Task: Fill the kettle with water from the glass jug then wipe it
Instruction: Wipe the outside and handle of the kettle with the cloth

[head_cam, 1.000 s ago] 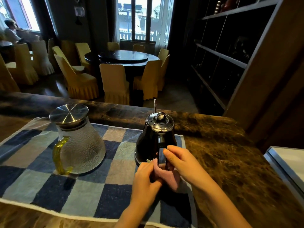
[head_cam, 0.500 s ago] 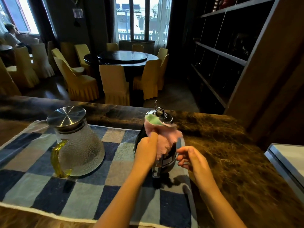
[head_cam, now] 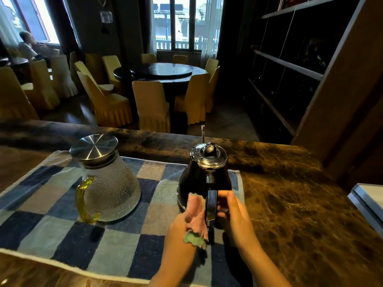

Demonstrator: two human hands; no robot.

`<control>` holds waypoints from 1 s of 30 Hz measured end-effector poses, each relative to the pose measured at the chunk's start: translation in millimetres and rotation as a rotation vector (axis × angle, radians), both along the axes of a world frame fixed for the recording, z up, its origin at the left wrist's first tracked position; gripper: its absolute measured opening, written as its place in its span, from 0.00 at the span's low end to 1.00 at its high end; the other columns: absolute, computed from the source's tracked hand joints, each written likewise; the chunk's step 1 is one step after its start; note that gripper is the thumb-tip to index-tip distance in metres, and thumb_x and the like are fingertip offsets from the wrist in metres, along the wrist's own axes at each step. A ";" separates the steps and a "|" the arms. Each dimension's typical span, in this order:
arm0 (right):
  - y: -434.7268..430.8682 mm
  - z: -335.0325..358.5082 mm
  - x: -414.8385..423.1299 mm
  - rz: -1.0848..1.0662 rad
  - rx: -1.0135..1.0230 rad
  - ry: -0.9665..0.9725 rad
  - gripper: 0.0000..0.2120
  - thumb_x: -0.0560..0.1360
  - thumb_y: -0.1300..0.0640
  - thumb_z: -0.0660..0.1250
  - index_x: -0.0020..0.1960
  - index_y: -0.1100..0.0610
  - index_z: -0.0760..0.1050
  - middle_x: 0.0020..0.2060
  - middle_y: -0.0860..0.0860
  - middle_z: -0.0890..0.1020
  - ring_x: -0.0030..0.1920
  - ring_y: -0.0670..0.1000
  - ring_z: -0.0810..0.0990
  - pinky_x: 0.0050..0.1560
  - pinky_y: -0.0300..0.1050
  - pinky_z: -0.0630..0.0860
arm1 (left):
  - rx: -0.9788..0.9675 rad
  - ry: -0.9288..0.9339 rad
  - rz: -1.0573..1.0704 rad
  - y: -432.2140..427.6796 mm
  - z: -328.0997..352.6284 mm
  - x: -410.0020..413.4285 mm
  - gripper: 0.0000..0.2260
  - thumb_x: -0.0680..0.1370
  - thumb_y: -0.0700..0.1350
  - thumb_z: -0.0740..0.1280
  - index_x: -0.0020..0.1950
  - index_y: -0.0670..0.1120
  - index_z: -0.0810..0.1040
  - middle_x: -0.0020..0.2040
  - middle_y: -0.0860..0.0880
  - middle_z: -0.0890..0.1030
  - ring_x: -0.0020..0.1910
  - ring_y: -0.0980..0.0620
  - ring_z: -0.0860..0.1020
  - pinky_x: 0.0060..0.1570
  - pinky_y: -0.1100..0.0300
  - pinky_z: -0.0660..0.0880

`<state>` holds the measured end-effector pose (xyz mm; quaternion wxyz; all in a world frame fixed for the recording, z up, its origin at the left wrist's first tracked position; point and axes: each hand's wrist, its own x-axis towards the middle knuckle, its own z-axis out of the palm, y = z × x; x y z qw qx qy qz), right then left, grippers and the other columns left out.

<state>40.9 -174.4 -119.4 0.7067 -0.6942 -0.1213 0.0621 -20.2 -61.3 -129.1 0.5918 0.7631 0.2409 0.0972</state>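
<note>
A black kettle with a shiny steel lid and a thin spout stands on the right part of a blue checked towel. My left hand holds a pink and green cloth pressed against the kettle's lower side, just left of its handle. My right hand grips the kettle's handle from the right. A textured glass jug with a yellow handle and a steel lid stands upright on the towel to the left, apart from both hands.
The towel lies on a brown marble counter. A grey-edged white object sits at the counter's right edge. Dark shelves rise at the right. Beyond the counter are a round table with yellow-covered chairs and a seated person by a window, far left.
My left hand brought the cloth down from the kettle's lid to its lower side. My right hand closed on the handle again.
</note>
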 end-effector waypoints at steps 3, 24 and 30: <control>9.1 8.2 -2.2 0.048 -0.011 -0.143 0.17 0.74 0.39 0.60 0.44 0.52 0.78 0.38 0.55 0.81 0.42 0.51 0.81 0.43 0.54 0.76 | 0.139 -0.166 -0.198 12.1 1.3 -14.4 0.11 0.78 0.56 0.61 0.40 0.56 0.79 0.38 0.53 0.81 0.39 0.60 0.80 0.36 0.66 0.74; -0.9 11.2 12.7 -0.129 -0.056 -0.059 0.24 0.72 0.66 0.67 0.23 0.46 0.73 0.15 0.43 0.67 0.19 0.41 0.66 0.21 0.34 0.65 | -0.173 -0.205 0.138 25.1 14.3 91.3 0.12 0.80 0.44 0.55 0.40 0.46 0.73 0.34 0.48 0.74 0.34 0.55 0.72 0.30 0.61 0.66; 0.6 10.0 12.6 -0.203 -0.047 -0.044 0.19 0.70 0.68 0.68 0.27 0.51 0.66 0.15 0.45 0.67 0.19 0.41 0.66 0.20 0.35 0.64 | -0.195 -0.277 0.069 23.8 -8.7 62.5 0.10 0.80 0.41 0.56 0.47 0.48 0.77 0.47 0.44 0.80 0.46 0.57 0.79 0.46 0.62 0.77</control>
